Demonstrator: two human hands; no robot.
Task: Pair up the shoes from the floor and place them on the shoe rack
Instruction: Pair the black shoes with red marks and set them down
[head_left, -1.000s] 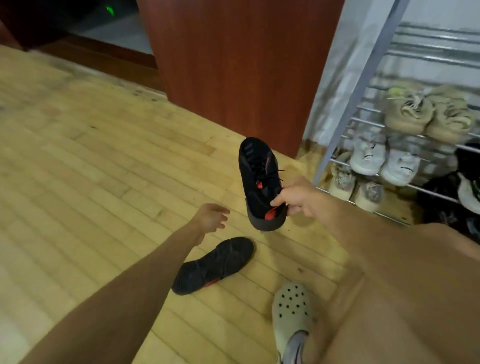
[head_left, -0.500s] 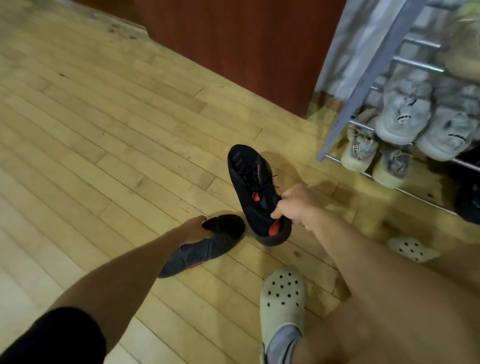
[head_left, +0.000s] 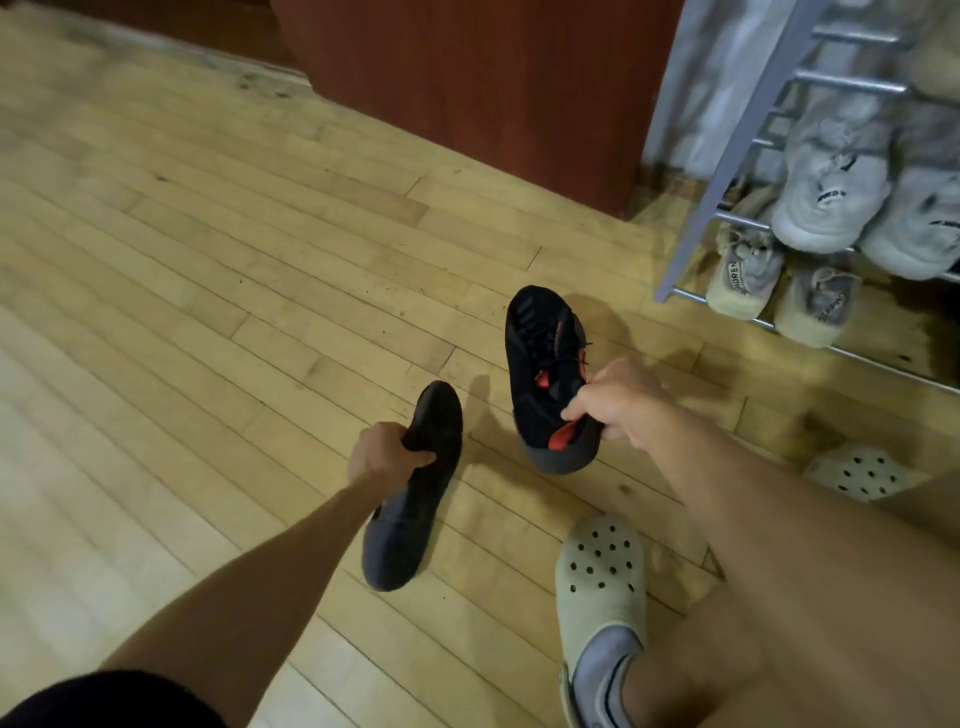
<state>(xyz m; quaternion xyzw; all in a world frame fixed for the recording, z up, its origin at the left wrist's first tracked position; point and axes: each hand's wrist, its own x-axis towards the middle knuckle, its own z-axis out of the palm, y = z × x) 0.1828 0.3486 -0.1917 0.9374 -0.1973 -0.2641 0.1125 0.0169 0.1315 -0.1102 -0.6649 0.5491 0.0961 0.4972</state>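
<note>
Black knit sneaker with red accents (head_left: 545, 374) hangs from the right hand (head_left: 618, 402), whose fingers are pinched closed on its heel collar beside a red pull tab; its toe points away, its dark rubber heel sits low over the floor, though whether it touches the boards is unclear. The left hand (head_left: 384, 454) is curled tight around the second black sneaker (head_left: 415, 493), gripping near its far end, with the smooth greyish sole turned up and the near end hanging toward the person. The two shoes are near each other, with bare boards between them. Under them lies the pale wooden plank floor (head_left: 208, 286), scuffed, wide open to the left. A pale perforated foam clog (head_left: 600, 577) is worn over a grey sock just beside the right forearm; another clog (head_left: 857, 473) shows farther right. Beyond the right hand stands the grey metal shoe rack (head_left: 727, 171), its rod shelves carrying white chunky sneakers (head_left: 831, 187) above and beige knit sneakers (head_left: 748, 270) below. A reddish-brown wooden cabinet (head_left: 493, 88) borders the floor behind.
</note>
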